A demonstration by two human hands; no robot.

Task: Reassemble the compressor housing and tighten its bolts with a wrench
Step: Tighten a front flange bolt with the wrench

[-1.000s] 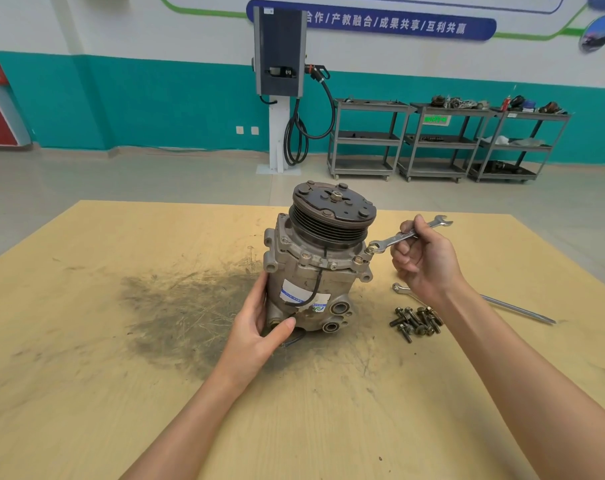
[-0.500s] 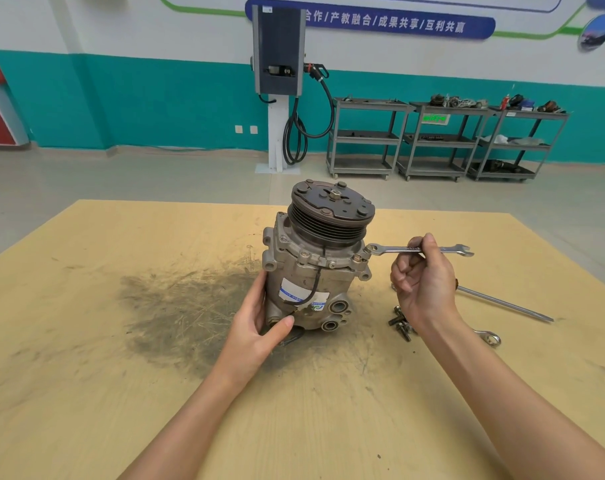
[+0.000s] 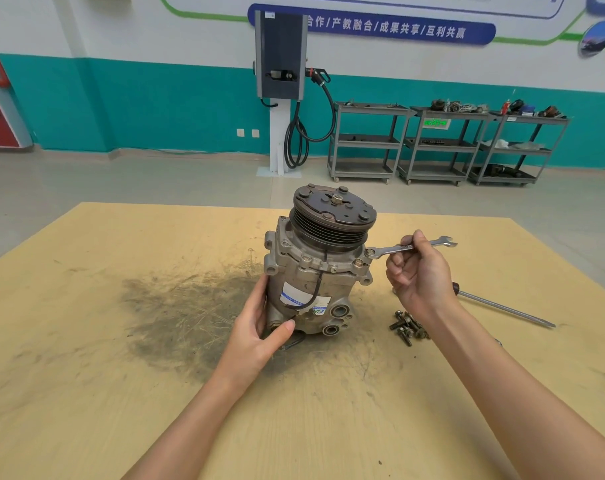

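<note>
Yellow table [image 3: 86, 341], upright grey compressor [image 3: 315, 271]

Bright, even indoor light, soft faint shadows, sharp focus, wide-angle bending at edges.

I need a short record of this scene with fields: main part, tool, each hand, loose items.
main part: compressor, upright on the wooden table, pulley on top
tool: wrench, ring end on a bolt at the housing's right flange
left hand: holds the compressor's lower left side
right hand: grips the wrench shaft
loose items: pile of bolts; screwdriver, both on the table
</note>
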